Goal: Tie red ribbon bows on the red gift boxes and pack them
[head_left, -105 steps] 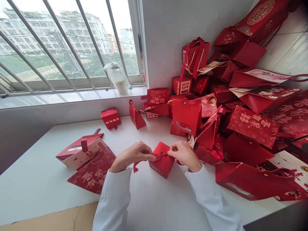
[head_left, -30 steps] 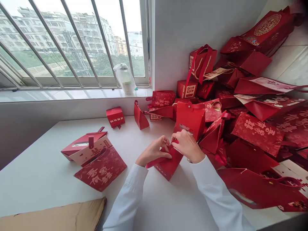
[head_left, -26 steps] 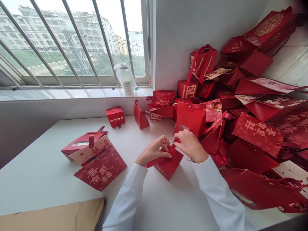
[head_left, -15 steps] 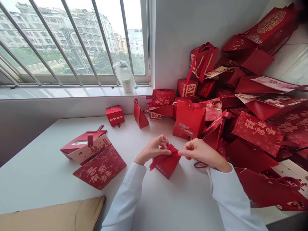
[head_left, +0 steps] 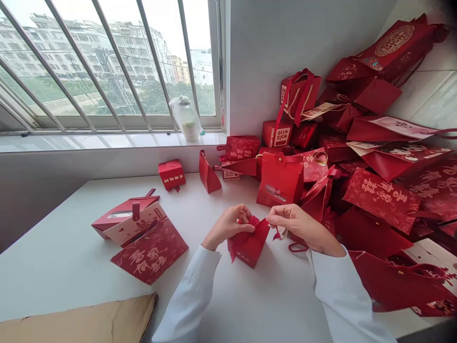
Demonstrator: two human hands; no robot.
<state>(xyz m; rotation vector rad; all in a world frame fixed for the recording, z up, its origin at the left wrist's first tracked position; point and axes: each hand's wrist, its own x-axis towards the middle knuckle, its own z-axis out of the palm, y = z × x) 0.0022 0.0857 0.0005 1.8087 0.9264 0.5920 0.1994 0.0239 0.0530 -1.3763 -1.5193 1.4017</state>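
Observation:
A small red gift box (head_left: 246, 250) stands on the white table in front of me, with a red ribbon (head_left: 254, 222) across its top. My left hand (head_left: 233, 226) is at the box's upper left, its thumb pressed on the ribbon over the lid and its fingers curled. At the upper right corner of the box, my right hand (head_left: 296, 224) pinches the ribbon between thumb and fingertips. A short ribbon end hangs below the right fingers. How the ribbon is looped under my fingers is partly hidden.
Many red gift boxes and bags (head_left: 382, 197) are heaped on the right. Several folded boxes (head_left: 152, 252) lie on the left, and a small red box (head_left: 172, 174) stands at the back. Cardboard (head_left: 78, 319) lies front left. A bagged cup (head_left: 188, 119) sits on the windowsill.
My right hand has shifted slightly left and up, closer to the left hand, with the ribbon in its fingers. The left thumb stays on the ribbon, and the view has tilted slightly upward.

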